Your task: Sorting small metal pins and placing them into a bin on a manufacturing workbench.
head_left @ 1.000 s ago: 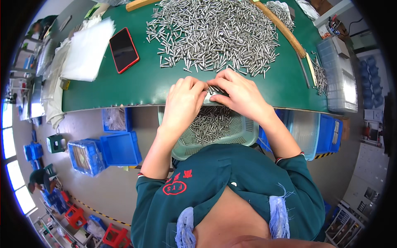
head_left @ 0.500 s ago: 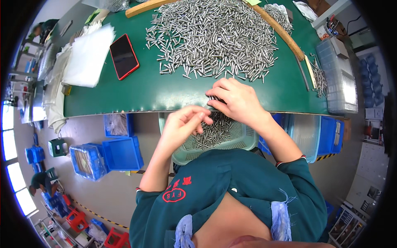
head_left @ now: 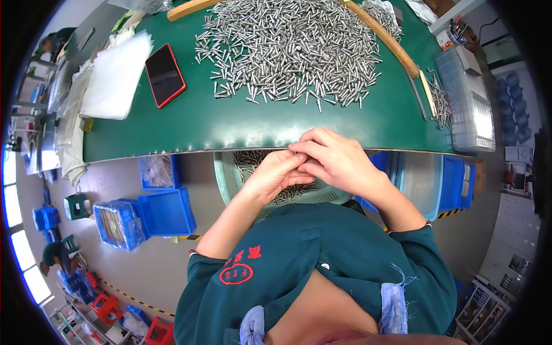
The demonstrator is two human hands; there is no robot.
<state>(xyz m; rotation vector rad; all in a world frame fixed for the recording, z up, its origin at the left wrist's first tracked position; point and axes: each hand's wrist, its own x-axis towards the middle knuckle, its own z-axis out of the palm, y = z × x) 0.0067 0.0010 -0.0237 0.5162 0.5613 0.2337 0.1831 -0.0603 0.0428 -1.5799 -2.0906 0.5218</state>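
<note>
headed metal pins (head_left: 290, 52), silver-grey and bright along their shanks, each slim with one thicker end; they lie at all angles in a broad, dense heap on the green tabletop (head_left: 190, 129), thinning to scattered single pieces at the near edge; a wooden strip (head_left: 391, 40) bounds the heap at right; further pins (head_left: 248, 164), darker in the shade, fill part of a pale green perforated basket (head_left: 225, 183) below the table edge, in front of the person's torso.

the left hand (head_left: 280, 175) is half curled above the basket, its fingertips against the right hand (head_left: 333, 158); the right hand arches over them, fingers bent and pressed side by side; whether either pinches a pin cannot be told, since the fingers hide what lies between them.

compared with half a second ago, the two hands now meet, where the left was apart and lower, and the right showed several pins between thumb and fingers at the table edge; the right hand has drawn back toward the person, and those pins are hidden from view; the heap keeps much the same outline; the red-edged phone (head_left: 165, 76) remains on the tabletop to its left.
</note>
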